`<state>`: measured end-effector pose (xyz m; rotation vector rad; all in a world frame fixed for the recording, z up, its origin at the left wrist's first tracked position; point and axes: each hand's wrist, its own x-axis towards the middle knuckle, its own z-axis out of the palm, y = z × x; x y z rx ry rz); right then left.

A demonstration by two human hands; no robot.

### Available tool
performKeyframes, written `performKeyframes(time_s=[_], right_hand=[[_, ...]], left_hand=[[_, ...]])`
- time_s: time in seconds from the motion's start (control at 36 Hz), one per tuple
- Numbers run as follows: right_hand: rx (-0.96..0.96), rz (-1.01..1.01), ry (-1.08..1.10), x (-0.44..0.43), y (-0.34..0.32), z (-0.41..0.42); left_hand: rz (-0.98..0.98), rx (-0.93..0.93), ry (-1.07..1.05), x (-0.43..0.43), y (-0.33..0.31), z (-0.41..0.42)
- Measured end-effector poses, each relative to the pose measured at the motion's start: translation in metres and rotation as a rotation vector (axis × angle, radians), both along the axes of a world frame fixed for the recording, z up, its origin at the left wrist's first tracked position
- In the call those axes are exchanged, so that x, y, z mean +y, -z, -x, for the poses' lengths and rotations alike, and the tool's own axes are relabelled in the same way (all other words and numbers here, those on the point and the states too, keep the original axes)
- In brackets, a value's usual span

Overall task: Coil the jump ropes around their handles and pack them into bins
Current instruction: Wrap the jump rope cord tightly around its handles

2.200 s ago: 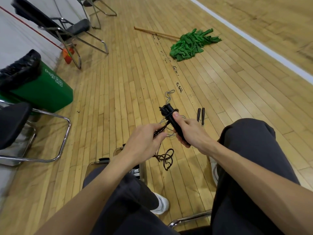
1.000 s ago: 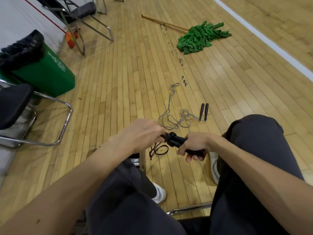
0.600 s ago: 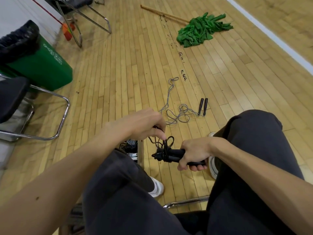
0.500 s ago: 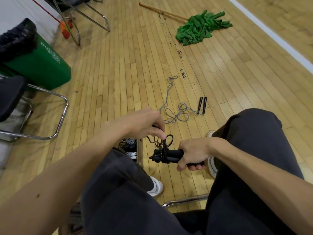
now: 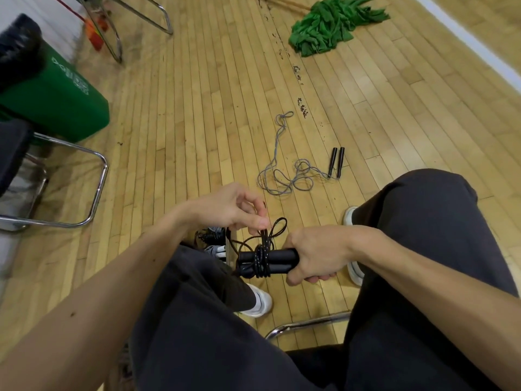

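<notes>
Turned crosswise since before, the black jump-rope handles (image 5: 282,256) sit above the floor (image 5: 197,136) in the right hand's (image 5: 315,252) curled grip, the left hand (image 5: 228,207) pinching the limp, light cord (image 5: 277,225) — best held near its wraps.

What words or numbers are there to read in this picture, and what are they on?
Green bin: white printing on its side, a looped symbol with some marks beside it, too blurred to read.
Black jump rope, grey jump rope, green mop, chair: no writing that shows.
</notes>
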<state>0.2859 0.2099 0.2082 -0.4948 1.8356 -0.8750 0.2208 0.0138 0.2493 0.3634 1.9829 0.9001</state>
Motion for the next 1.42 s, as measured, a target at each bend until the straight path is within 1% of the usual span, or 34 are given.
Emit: performKeyframes(time_s=[0.17, 0.28, 0.39, 0.5, 0.56, 0.61, 0.69, 0.83, 0.92, 1.06, 1.22, 1.42], right_hand=[[0.042, 0.08, 0.017, 0.0, -0.004, 0.001], [0.063, 0.136, 0.057, 0.002, -0.009, 0.001], [0.051, 0.219, 0.106, 0.008, -0.015, 0.004], [0.001, 0.27, 0.168, 0.01, -0.016, 0.006], [-0.013, 0.289, 0.214, 0.011, -0.015, 0.008], [-0.023, 0.324, 0.254, 0.013, -0.015, 0.011], [-0.024, 0.382, 0.308, 0.015, -0.015, 0.014], [-0.029, 0.434, 0.4, 0.015, -0.01, 0.019], [-0.011, 0.427, 0.457, 0.014, -0.007, 0.021], [0.025, 0.397, 0.548, 0.014, -0.002, 0.026], [0.096, 0.347, 0.689, 0.016, 0.004, 0.03], [0.158, 0.297, 0.765, 0.022, 0.008, 0.031]], left_hand=[[-0.079, -0.115, -0.164, -0.005, 0.018, -0.007], [-0.197, -0.218, -0.279, -0.004, 0.033, -0.013], [-0.348, -0.288, -0.327, -0.002, 0.046, -0.015], [-0.381, -0.299, -0.357, -0.003, 0.054, -0.019], [-0.403, -0.318, -0.43, 0.0, 0.056, -0.023], [-0.38, -0.326, -0.548, 0.002, 0.06, -0.03], [-0.379, -0.368, -0.593, 0.004, 0.058, -0.037], [-0.399, -0.269, -0.617, 0.011, 0.054, -0.04], [-0.358, -0.187, -0.647, 0.011, 0.052, -0.043], [-0.391, -0.136, -0.714, 0.015, 0.046, -0.05], [-0.339, -0.047, -0.681, 0.015, 0.044, -0.061], [-0.189, 0.092, -0.53, 0.01, 0.046, -0.071]])
